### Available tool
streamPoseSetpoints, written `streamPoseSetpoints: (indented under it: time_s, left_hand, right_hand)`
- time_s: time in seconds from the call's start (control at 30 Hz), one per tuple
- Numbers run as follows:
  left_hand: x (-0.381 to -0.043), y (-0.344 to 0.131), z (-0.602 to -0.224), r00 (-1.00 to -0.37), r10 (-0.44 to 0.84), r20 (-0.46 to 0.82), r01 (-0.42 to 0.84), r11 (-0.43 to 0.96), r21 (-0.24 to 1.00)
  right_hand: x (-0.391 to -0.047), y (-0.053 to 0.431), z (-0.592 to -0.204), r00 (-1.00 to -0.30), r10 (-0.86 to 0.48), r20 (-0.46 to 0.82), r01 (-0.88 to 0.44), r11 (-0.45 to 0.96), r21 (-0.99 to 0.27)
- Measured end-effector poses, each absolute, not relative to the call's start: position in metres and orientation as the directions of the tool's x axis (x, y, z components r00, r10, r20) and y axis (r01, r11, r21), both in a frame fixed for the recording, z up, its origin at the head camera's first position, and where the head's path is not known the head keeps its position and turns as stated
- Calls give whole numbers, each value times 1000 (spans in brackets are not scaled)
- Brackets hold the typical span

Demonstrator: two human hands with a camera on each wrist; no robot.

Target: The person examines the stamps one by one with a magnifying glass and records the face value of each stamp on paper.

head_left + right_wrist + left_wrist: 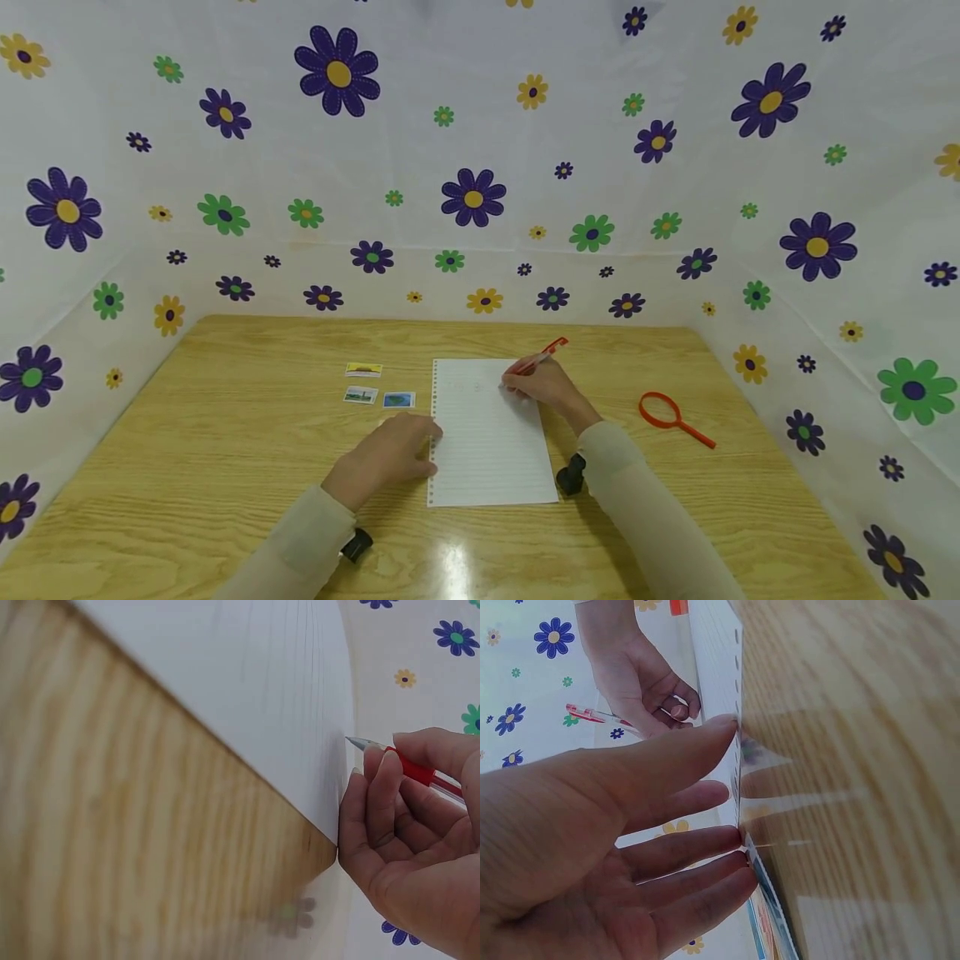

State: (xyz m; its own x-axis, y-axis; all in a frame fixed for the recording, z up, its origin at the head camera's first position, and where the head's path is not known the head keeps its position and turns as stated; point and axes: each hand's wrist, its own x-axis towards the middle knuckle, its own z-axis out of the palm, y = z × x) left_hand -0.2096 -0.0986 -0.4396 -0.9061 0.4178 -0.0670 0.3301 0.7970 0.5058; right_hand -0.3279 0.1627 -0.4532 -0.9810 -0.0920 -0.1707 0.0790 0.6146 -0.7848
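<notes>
A lined, hole-punched sheet of paper (487,454) lies on the table in front of me. My right hand (549,387) pinches a red and clear pen (412,768) over the sheet's upper right part. In the right wrist view the pen's metal tip is close to the paper; whether it touches cannot be made out. Faint marks show near the top of the sheet. My left hand (390,452) rests at the sheet's punched left edge, thumb and fingers extended, its fingertips (731,838) at the paper.
Three small stamp-like pictures, one yellow (363,369), one pale (361,395) and one blue (399,400), lie left of the sheet. A red magnifying glass (697,434) is on the right. Flower-printed cloth (420,150) walls in the wooden table (187,467).
</notes>
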Motion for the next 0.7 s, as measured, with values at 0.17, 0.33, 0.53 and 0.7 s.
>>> streamPoseSetpoints:
  time_s: [0.17, 0.33, 0.53, 0.7]
  left_hand:
    - [-210, -98, -440, -907, 415, -68, 327, 797, 508]
    - [-210, -98, -441, -903, 425, -59, 344, 799, 493]
    - [-208, -98, -439, -899, 434, -61, 352, 798, 489]
    - [-205, -99, -436, -895, 443, -59, 359, 791, 495]
  right_hand:
    - [-330, 162, -455, -985, -81, -153, 74, 602, -795]
    - [-331, 164, -454, -982, -110, -157, 56, 617, -785]
    - [-329, 165, -453, -977, -144, -160, 38, 618, -785]
    - [-328, 166, -453, -973, -164, -163, 32, 602, -798]
